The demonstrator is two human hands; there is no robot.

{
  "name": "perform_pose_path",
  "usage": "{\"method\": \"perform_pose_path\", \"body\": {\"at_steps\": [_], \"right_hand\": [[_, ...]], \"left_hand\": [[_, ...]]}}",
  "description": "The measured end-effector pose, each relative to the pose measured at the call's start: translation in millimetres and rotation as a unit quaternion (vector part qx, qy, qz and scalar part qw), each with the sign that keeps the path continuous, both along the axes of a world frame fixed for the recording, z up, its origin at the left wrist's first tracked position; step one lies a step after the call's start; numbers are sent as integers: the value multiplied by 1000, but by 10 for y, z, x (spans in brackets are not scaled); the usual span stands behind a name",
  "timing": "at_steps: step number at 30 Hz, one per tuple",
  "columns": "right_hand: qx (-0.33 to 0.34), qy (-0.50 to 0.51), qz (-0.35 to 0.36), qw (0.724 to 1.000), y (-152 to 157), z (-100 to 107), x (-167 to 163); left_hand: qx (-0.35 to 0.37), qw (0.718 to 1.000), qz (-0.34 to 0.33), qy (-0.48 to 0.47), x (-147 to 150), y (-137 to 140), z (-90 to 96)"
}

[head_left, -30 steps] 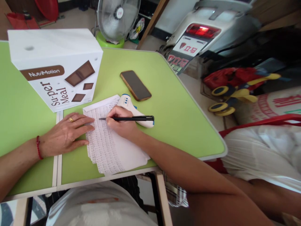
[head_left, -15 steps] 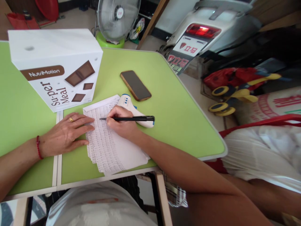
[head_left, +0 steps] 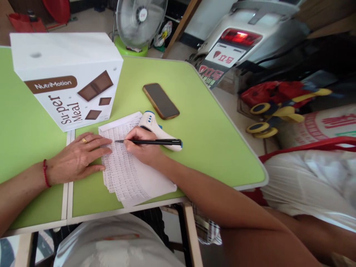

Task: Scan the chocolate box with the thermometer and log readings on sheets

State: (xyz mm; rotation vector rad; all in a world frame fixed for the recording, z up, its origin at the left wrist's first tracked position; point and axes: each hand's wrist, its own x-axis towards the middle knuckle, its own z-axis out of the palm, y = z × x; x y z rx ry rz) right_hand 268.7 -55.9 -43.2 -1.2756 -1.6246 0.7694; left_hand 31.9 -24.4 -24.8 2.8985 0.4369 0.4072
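Observation:
My right hand (head_left: 143, 146) grips a black pen (head_left: 161, 141) between thumb and fingers, its tip pointing left over the upper part of the paper sheets (head_left: 130, 174). Rows of small handwriting cover the left side of these stacked sheets; the lower right is blank. Flat on the table, fingers stretched out, my left hand (head_left: 83, 157) rests its fingertips on the paper's left edge. It wears a gold ring and a red bracelet. A white and blue handheld thermometer (head_left: 167, 139) lies just behind my right hand, partly hidden by it.
The green folding table (head_left: 222, 155) bears a white NutriMotion box (head_left: 91, 89) at the back left and a phone (head_left: 161, 101) behind the thermometer. Beyond it stand a fan (head_left: 141, 22) and a scooter (head_left: 239, 40). Someone in white clothing (head_left: 308, 181) sits at the right.
The pen tip and my right hand have shifted slightly left across the paper, towards my left fingertips. My left hand stays in place.

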Motion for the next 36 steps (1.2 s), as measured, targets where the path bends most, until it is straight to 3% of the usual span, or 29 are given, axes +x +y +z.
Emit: {"method": "perform_pose_path", "body": {"at_steps": [26,36], "right_hand": [[-3,17,29,999,-4,3,7],[18,13,2,1000,9,-9,2]], "left_hand": [[23,1000,-10,-1,12,-2,15],[25,1000,-13,-3,6,5,6]]}}
